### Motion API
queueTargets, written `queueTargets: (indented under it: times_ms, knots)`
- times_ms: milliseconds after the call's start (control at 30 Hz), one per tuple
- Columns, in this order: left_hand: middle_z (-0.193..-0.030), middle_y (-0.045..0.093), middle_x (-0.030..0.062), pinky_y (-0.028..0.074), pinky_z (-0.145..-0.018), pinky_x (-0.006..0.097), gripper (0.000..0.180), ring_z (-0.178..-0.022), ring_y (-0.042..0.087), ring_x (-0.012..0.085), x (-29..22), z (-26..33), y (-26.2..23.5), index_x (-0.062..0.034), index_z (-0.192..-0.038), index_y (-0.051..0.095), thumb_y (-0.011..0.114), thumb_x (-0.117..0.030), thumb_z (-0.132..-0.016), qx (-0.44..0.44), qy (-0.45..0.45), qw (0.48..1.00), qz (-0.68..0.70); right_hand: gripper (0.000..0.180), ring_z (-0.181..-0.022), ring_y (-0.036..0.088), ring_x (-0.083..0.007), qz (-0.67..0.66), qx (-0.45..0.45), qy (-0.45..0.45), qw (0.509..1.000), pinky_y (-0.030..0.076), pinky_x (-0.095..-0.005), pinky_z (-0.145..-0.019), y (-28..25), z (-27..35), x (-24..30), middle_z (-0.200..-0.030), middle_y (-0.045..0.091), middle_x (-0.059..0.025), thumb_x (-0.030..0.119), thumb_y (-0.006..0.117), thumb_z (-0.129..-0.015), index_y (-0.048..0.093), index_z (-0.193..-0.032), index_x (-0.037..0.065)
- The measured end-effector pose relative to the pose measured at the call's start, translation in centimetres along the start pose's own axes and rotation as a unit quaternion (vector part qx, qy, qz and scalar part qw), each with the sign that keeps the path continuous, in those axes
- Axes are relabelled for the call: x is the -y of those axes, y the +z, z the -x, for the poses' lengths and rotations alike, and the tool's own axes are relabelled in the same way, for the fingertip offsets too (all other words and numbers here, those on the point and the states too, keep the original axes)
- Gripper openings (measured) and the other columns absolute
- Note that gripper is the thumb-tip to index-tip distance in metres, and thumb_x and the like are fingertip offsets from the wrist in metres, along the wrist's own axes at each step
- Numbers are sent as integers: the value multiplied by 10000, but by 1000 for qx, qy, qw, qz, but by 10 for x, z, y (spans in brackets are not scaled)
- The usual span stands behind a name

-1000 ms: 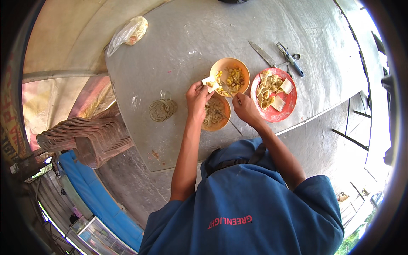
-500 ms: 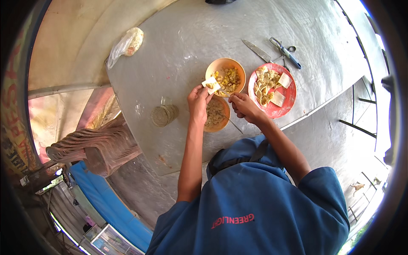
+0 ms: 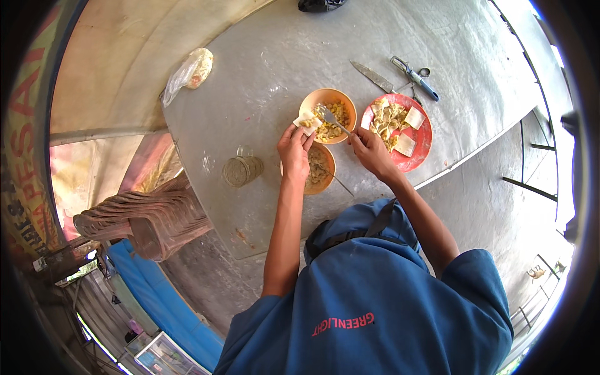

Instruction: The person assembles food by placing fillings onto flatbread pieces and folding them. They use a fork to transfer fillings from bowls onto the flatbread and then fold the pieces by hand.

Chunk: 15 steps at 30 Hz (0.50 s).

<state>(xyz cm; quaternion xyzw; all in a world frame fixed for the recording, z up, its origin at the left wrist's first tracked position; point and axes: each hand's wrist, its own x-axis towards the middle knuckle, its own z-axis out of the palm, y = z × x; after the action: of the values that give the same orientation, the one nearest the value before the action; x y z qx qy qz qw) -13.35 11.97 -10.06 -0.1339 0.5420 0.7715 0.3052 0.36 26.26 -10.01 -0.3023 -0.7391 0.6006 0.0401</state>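
My left hand (image 3: 294, 153) pinches a pale square dough wrapper (image 3: 305, 119) with a little filling on it, beside an orange bowl (image 3: 327, 92) of yellow, chunky filling. A fork (image 3: 338, 124) is gripped in my right hand (image 3: 373, 153), its head over that filling. Partly under my left hand sits a second orange bowl (image 3: 332, 164) with a greyish mixture and a thin metal utensil handle (image 3: 342, 184) leaning out. To the right, a red plate (image 3: 429, 134) holds several folded dumplings (image 3: 386, 119) and two flat wrappers.
Beyond the plate lie a knife (image 3: 373, 77) and a blue-handled tool (image 3: 429, 89). A glass mug (image 3: 242, 170) stands left of my forearm. A clear plastic bag (image 3: 195, 70) rests at the table's far left edge. Brown stacked chairs (image 3: 147, 215) stand beside the table (image 3: 269, 69).
The fork has moved from beside the wrapper to over the filling in the upper bowl. My left hand still holds the wrapper; the whole view has shifted slightly.
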Motion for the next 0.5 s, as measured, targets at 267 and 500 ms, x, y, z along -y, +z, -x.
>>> queueTargets:
  times_ms: [267,500]
  knots:
    - [-1126,640,153,607,-926,337,204,-1013,679,226,1,8,12,72,-1170,551,502,-7,-989,45,-12,998,51,236,-683,615,-333,188,-73,-180,963,486,-444,-617,-6,26,22,-820,588,-163,80,575,-960,644,-1183,46]
    - [-1095,638,151,620,-906,320,213,-985,680,220,-11,11,0,90,-1170,546,491,5,-983,55,-38,997,43,420,-731,617,-297,194,-58,-215,955,519,-428,-651,-8,25,1,-884,564,-129,45,602,-922,633,-1329,141]
